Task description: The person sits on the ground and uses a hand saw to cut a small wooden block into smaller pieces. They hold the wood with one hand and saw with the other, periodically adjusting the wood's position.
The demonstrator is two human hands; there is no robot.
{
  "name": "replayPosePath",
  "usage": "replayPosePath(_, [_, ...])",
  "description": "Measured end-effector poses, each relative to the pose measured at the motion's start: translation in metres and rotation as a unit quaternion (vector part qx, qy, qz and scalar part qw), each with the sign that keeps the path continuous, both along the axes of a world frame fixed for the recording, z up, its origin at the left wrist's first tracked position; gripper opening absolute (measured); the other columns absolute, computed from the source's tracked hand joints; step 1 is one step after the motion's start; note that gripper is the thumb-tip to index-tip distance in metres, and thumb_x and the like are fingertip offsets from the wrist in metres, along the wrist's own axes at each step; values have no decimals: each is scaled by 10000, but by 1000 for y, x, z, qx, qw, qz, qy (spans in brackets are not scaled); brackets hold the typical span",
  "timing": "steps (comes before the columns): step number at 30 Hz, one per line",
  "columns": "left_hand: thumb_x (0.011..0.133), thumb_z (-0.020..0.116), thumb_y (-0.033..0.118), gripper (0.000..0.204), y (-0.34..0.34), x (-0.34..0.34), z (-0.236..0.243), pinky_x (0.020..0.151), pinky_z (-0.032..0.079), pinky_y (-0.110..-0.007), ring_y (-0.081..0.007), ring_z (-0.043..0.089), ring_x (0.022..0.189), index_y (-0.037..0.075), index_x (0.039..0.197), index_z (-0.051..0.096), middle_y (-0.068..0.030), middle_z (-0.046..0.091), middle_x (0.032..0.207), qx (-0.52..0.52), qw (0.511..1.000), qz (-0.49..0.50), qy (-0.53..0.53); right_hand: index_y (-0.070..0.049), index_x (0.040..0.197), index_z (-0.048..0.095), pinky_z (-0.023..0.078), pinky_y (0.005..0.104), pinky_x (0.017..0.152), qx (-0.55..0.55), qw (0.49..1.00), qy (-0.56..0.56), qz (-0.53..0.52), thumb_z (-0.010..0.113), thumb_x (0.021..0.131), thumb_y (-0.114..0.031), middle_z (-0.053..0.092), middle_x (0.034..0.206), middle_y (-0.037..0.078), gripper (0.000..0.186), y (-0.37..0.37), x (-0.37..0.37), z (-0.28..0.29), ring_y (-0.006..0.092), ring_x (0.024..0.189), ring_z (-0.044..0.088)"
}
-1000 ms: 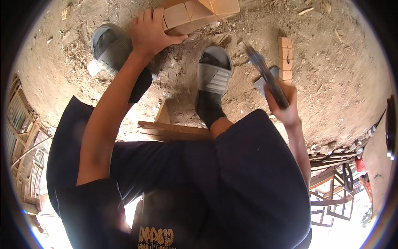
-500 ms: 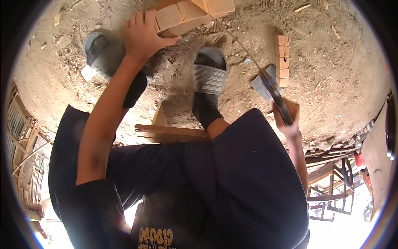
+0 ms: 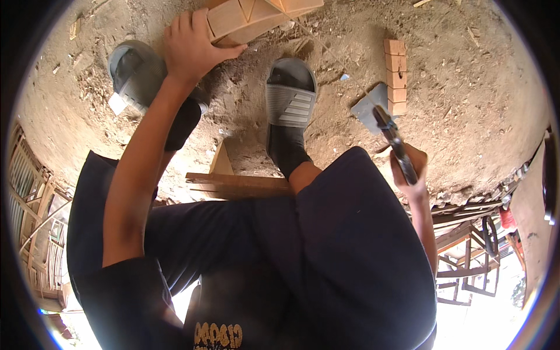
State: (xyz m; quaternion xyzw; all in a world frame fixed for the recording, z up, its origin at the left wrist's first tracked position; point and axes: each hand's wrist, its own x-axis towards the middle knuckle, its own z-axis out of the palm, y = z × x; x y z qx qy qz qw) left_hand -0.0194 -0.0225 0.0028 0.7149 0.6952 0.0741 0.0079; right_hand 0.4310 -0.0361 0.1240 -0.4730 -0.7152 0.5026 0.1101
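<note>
At the top, my left hand grips the left end of a pale wooden block, its thumb along the near side. V-shaped lines or cuts mark the block's face. My right hand is closed round the dark handle of a handsaw. The saw's thin blade, seen edge-on, runs up and left to the block, which it appears to meet. The block's far side is cut off by the upper edge of the view.
A short notched wooden strip lies on the dirt floor beside a flat grey plate. My slippered feet stand below the block. Under my legs is a low wooden piece. Wooden frames stand at the lower right.
The saw handle and my right hand have drawn back slightly, down and to the right. My left hand keeps its grip on the block. The whole view has shifted a little.
</note>
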Motion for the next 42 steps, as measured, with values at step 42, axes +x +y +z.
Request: replayPosePath(42, [539, 866, 620, 847, -1, 7, 5, 797, 487, -475, -343, 585, 958, 51, 1103, 590, -135, 591, 1023, -10, 1000, 13, 22, 14, 718, 582, 341, 308, 462, -17, 1000, -9, 1, 586, 897, -8, 512, 576, 63, 180, 0, 7, -8, 111, 492, 482])
